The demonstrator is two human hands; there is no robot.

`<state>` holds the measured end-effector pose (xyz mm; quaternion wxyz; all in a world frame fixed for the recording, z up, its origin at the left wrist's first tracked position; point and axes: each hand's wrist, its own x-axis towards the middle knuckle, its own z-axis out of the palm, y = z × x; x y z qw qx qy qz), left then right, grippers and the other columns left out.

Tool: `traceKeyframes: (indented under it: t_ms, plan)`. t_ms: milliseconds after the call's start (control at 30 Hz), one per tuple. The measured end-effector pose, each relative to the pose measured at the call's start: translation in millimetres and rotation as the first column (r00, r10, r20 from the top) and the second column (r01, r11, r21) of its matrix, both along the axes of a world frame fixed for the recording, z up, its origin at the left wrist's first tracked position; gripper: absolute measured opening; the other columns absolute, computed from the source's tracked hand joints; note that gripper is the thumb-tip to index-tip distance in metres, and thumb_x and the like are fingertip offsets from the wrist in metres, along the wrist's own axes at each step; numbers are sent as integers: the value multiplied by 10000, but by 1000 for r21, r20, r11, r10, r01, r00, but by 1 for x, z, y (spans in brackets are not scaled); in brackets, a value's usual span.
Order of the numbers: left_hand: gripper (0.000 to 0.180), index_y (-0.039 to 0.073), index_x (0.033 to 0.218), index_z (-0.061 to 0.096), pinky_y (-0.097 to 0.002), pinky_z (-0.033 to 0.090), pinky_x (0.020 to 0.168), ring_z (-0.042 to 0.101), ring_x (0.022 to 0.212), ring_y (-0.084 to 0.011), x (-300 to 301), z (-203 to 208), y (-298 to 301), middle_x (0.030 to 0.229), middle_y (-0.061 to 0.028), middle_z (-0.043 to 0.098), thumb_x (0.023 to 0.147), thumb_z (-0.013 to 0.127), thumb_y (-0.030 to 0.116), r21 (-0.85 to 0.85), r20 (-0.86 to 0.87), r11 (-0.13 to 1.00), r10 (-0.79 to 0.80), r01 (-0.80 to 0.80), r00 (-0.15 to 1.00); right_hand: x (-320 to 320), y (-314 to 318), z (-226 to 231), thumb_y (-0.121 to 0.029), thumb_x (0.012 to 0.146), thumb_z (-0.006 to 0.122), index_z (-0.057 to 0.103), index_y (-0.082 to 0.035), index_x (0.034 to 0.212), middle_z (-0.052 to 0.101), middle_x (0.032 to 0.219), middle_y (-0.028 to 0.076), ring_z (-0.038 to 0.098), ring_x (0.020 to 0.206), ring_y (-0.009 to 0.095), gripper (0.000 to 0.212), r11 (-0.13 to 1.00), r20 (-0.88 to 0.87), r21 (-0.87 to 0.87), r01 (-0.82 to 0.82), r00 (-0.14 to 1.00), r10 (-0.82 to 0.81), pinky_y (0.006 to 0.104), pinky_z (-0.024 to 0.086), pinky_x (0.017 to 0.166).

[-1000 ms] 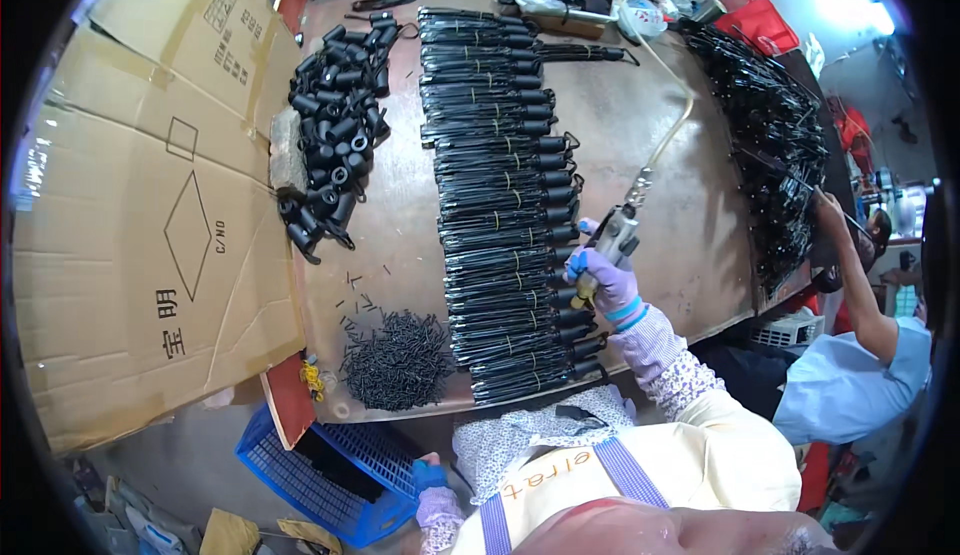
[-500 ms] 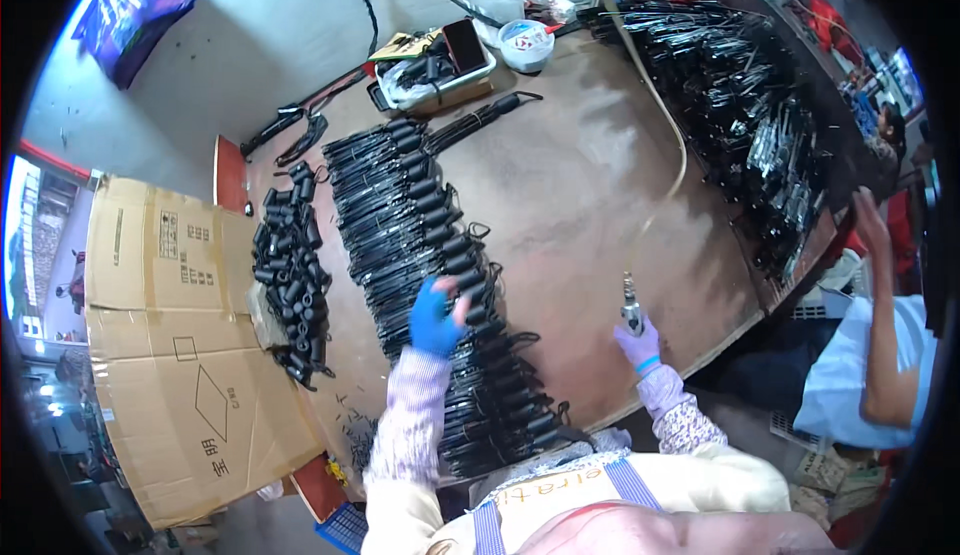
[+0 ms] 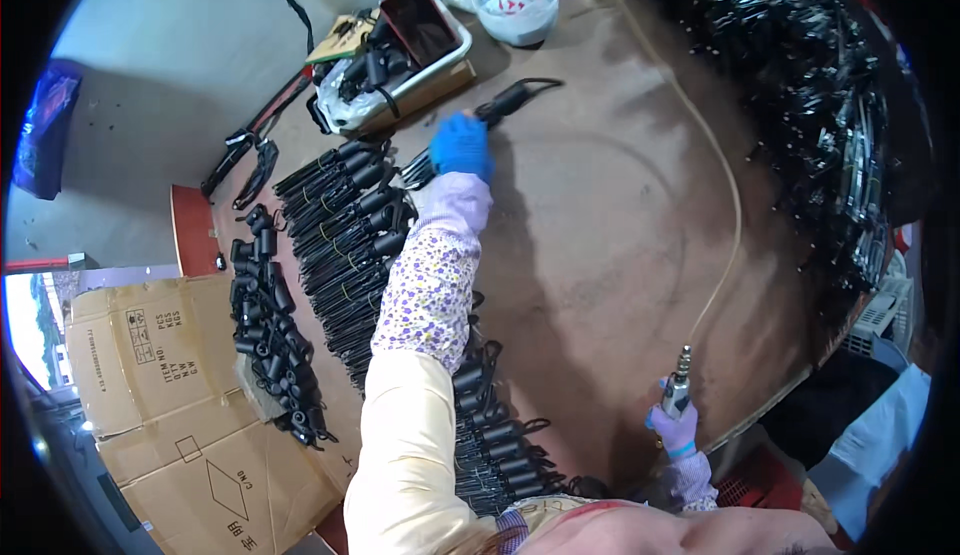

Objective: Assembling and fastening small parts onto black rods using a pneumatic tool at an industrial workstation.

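My left hand, in a blue glove, is closed over a long black piece with a wrist loop, which looks like an umbrella frame. Its handle points away to the far right, and my fingers hide its middle. Similar black-handled frames lie packed in a long row beneath and left of my arm. Low on the right, my purple-gloved right hand grips a metal air tool. A pale hose runs from the tool's brass fitting toward the back. Loose black handles lie heaped left of the row.
Wrapped black frames are piled along the table's right side. At the back, a white tray holds a phone and black parts, beside a white bowl. A cardboard box borders the left edge.
My left hand has moved from the middle of the row to its far end and closed on a frame there. My right hand keeps the air tool; the whole view has shifted.
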<state>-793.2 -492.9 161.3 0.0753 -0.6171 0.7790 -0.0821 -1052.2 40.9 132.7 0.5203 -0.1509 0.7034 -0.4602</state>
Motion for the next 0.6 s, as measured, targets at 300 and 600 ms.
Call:
traceKeyframes:
  t_ms: [300, 600]
  plan:
    - [662, 118, 1322, 462, -395, 496, 795, 552, 993, -284, -23, 16, -24, 1145, -106, 531, 719, 713, 225, -161, -3, 972, -173, 171, 985, -12, -15, 55, 4, 681, 595, 586, -47, 1218, 617, 822, 36, 531, 582, 128, 539, 993, -106, 95, -65, 991, 76, 248, 460, 563]
    - [755, 154, 1360, 440, -410, 487, 868, 526, 1084, -292, -10, 19, -40, 1245, -109, 472, 691, 772, 268, -156, -64, 982, -117, 106, 991, -13, -8, 47, 41, 689, 601, 564, -41, 1228, 600, 853, 20, 509, 611, 100, 547, 993, -79, 108, -44, 996, 52, 230, 442, 551]
